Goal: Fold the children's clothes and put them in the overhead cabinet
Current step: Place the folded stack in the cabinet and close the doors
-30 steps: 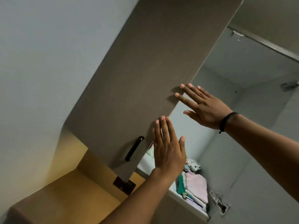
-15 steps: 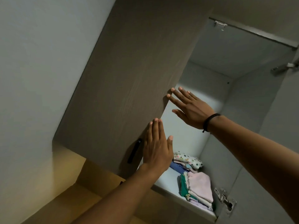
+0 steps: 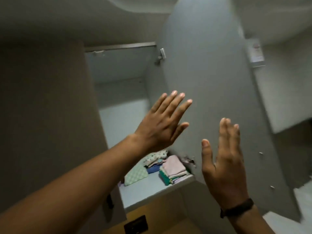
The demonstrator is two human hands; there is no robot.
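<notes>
The overhead cabinet (image 3: 152,188) stands open above me, its grey shelf holding folded children's clothes. A stack topped by a pink piece (image 3: 173,168) sits at the shelf's right end, a spotted piece (image 3: 156,156) lies behind it, and a green checked piece (image 3: 135,174) is to the left. My left hand (image 3: 162,127) is raised flat in front of the opening, fingers apart, holding nothing. My right hand (image 3: 222,159), with a black band at the wrist, is flat and empty before the right cabinet door (image 3: 211,73). I cannot tell if it touches the door.
The left cabinet door (image 3: 47,124) hangs at the left with a dark handle (image 3: 109,200) low on its edge. A hinge (image 3: 162,55) sits at the top of the right door, another (image 3: 189,161) by the shelf. A dark wall socket (image 3: 135,224) sits on the wood panel below.
Both hands have left the left door and swung right to the right door. My view has turned right, so the shelf and clothes show more fully.
</notes>
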